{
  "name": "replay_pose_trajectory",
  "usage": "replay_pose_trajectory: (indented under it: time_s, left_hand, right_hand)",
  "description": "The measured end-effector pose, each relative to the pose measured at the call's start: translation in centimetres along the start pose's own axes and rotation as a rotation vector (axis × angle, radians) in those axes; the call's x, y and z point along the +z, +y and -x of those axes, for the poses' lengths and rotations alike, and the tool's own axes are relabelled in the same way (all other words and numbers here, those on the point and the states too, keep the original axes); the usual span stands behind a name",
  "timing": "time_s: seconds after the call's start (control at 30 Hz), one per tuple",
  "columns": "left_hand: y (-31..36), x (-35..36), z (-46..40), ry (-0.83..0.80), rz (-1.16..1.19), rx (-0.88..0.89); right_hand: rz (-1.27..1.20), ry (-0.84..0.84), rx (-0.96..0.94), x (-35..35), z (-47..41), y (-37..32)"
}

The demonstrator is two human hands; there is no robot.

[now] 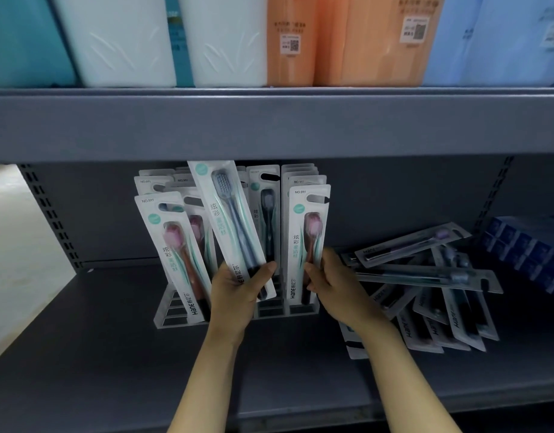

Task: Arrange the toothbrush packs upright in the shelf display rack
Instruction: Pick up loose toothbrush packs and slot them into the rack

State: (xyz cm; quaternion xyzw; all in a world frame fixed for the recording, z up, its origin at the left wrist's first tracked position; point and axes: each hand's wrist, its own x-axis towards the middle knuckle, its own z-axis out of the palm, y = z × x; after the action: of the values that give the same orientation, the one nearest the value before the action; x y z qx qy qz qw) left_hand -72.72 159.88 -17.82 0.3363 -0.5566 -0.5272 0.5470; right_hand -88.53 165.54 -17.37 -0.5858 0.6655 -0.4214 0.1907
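Presently, the insertion step is in hand: the left hand [238, 285] grips the lower end of a blue toothbrush pack [230, 226] between thumb and fingers, the pack tilted with its top toward 11 o'clock, raised above the clear display rack [172, 310] and not yet seated. The right hand [327, 278] closes thumb and fingers on the lower edge of the front pink pack [307, 245] in the right-hand column, apparently steadying it upright. In my judgement the next move calls for righting the blue pack and lowering its bottom edge into a free slot of the middle column, between the leaning left-column pack [172, 260] and the steadied one. Room there is tight; neighbouring packs stand just beside and could be knocked askew. At 3 o'clock from the rack, a loose heap of packs [425, 295] lies flat on the shelf board [113, 354], awaiting placement. Overhead, the upper shelf edge [269, 126] sits close above the pack tops, limiting lift; the nearer shelf surface is open for withdrawal.
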Motion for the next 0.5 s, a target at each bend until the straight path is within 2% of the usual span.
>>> replay_pose_trajectory:
  time_s: [0.3, 0.4, 0.5]
  left_hand:
    - [-0.2, 1.6, 0.0, -0.092, 0.014, -0.003]
    - [-0.1, 2.0, -0.4, -0.077, 0.027, -0.020]
    - [0.0, 2.1, -0.6, -0.071, 0.013, -0.033]
  right_hand:
    - [0.092, 0.009, -0.029, -0.4, -0.5, 0.2]
    - [-0.084, -0.045, 0.051, -1.3, -0.2, 0.4]
    - [-0.140, 0.112, 0.098, -1.6, -1.0, 1.1]
